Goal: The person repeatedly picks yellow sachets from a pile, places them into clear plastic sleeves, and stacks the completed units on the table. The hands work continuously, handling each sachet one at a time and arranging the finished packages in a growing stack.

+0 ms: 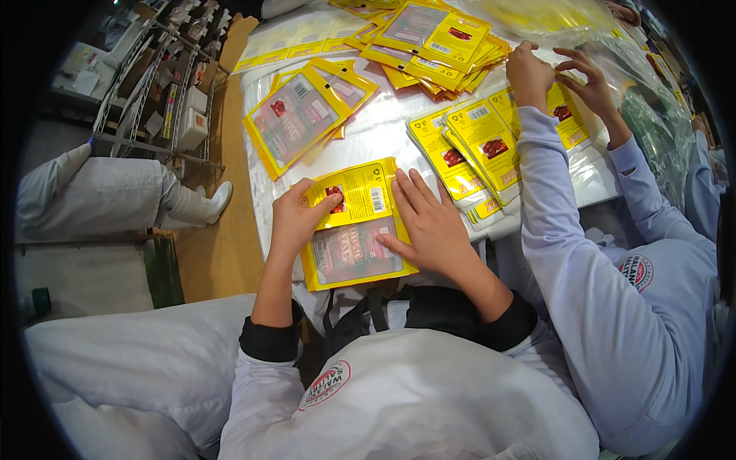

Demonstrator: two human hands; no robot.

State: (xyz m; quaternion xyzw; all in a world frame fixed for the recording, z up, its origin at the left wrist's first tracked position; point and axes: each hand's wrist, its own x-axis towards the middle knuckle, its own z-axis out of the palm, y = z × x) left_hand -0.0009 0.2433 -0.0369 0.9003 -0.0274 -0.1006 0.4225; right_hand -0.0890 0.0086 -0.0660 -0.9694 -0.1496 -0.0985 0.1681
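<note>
A yellow packaging pouch point(360, 249) with a clear window and a yellow label lies at the table's near edge, in front of my body. My left hand point(295, 218) grips its left edge, thumb on top near the label's red picture and fingers hidden beneath. Fingers stretched out, my right hand point(429, 230) lies flat along the pouch's right side, its thumb over the clear window. Close to my right fingertips is a stack of yellow labels point(452, 165). Beyond my left hand, more yellow pouches point(295, 115) overlap on the table.
A larger pile of pouches point(437, 38) lies at the far side. At my right, a co-worker's hands point(556, 73) handle something above more labels. Clear plastic sheeting point(644, 92) covers the far right. A wire shelf point(146, 84) and another person's white boot point(203, 207) are at left.
</note>
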